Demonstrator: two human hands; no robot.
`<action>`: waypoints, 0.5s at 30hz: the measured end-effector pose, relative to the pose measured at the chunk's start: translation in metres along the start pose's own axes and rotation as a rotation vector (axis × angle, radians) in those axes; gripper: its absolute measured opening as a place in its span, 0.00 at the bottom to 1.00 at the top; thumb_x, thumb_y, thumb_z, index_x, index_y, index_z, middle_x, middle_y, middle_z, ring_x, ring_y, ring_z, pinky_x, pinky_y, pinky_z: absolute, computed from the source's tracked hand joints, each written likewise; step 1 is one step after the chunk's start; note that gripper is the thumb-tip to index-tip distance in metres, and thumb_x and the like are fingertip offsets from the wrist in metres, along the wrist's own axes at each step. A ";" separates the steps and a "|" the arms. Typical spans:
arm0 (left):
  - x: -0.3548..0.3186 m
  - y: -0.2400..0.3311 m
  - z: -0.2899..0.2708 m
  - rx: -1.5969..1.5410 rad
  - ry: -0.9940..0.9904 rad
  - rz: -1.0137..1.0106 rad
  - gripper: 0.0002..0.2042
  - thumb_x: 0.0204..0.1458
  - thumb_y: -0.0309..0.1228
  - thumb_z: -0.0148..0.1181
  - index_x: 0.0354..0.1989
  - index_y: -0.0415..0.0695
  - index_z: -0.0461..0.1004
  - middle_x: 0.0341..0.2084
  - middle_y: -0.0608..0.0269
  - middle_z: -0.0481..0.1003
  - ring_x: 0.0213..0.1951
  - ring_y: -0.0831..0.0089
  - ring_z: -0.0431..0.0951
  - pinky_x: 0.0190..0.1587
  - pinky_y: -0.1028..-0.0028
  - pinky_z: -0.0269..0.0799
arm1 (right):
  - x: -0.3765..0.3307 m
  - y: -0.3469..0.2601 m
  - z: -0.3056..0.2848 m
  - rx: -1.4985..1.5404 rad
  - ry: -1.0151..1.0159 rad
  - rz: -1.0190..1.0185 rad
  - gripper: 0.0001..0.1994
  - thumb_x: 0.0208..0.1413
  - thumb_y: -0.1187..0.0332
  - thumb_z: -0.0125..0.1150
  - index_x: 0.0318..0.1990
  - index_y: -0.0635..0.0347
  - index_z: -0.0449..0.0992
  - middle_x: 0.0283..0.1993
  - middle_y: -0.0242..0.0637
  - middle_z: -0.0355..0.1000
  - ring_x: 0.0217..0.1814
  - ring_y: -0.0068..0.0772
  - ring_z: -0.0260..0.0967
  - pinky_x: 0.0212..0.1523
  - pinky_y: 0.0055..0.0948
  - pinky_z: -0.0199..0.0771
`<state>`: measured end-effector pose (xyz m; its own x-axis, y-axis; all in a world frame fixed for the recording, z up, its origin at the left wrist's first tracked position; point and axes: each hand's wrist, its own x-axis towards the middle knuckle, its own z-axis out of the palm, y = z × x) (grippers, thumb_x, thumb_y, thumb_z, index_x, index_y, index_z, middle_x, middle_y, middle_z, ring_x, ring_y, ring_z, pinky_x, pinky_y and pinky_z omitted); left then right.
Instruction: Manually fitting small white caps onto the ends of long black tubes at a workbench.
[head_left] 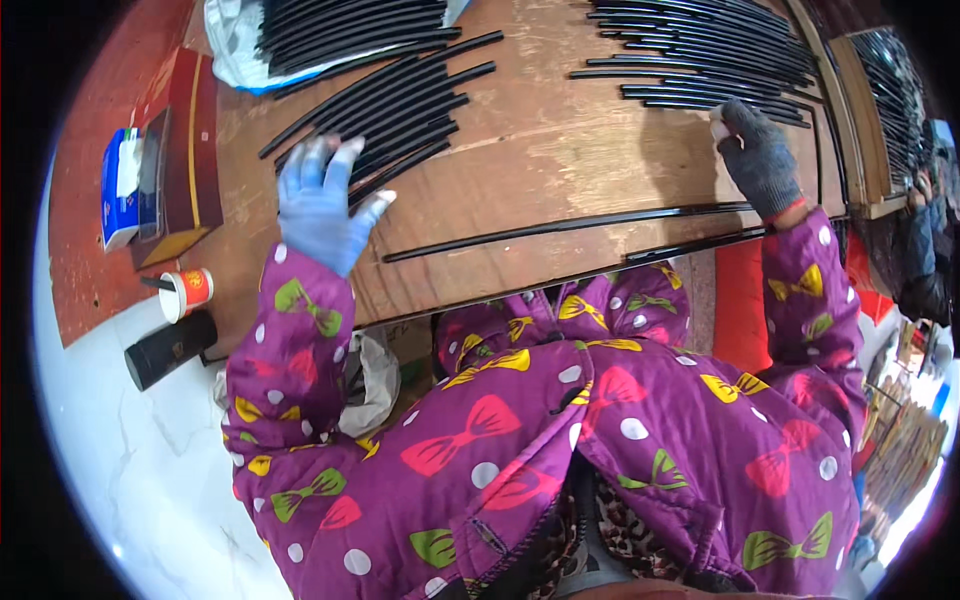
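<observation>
My left hand (pixel 325 205), in a blue glove with pale fingertips, reaches over the near end of a fanned group of thin black rods (pixel 400 110). Its fingers are spread and slightly blurred, and nothing shows in its grasp. My right hand (pixel 760 160), in a dark grey glove with bare fingertips, is at the near edge of a second pile of black rods (pixel 700 50). Its fingers are curled together; whether they pinch a rod is hidden. A long black rod (pixel 560 229) lies across the table in front of me, with a shorter rod (pixel 690 245) along the front edge.
More black rods (pixel 350 30) rest on a white plastic bag (pixel 232 45) at the far left. On the left stand a dark red box (pixel 190 150), a blue tissue pack (pixel 122 190), a paper cup (pixel 188 293) and a black cylinder (pixel 170 350). A wooden tray (pixel 858 120) flanks the right side.
</observation>
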<state>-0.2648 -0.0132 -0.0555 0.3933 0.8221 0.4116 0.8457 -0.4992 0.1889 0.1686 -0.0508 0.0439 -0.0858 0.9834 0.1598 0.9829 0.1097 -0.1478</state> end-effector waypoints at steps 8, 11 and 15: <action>-0.012 -0.004 0.008 -0.105 -0.159 -0.058 0.13 0.38 0.30 0.62 0.35 0.43 0.73 0.35 0.58 0.70 0.40 0.62 0.69 0.45 0.69 0.66 | 0.023 0.024 0.002 -0.531 -0.112 -0.062 0.13 0.43 0.72 0.55 0.40 0.55 0.69 0.42 0.40 0.67 0.47 0.43 0.63 0.46 0.38 0.63; -0.006 0.000 0.020 -0.181 -0.139 -0.116 0.14 0.40 0.29 0.61 0.38 0.43 0.72 0.36 0.57 0.70 0.41 0.61 0.69 0.45 0.68 0.66 | 0.014 0.015 0.002 -0.605 -0.126 -0.047 0.17 0.38 0.73 0.55 0.41 0.55 0.69 0.43 0.40 0.66 0.49 0.44 0.62 0.46 0.39 0.63; -0.006 -0.002 0.012 -0.189 -0.229 -0.139 0.13 0.39 0.27 0.61 0.36 0.42 0.72 0.34 0.56 0.70 0.39 0.61 0.70 0.42 0.68 0.67 | 0.014 0.020 0.001 -0.644 -0.205 -0.029 0.17 0.39 0.73 0.55 0.42 0.54 0.68 0.43 0.40 0.66 0.49 0.43 0.61 0.46 0.41 0.61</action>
<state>-0.2646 -0.0139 -0.0696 0.3674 0.9156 0.1634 0.8236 -0.4019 0.4001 0.1874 -0.0348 0.0425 -0.0806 0.9958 -0.0431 0.8750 0.0914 0.4755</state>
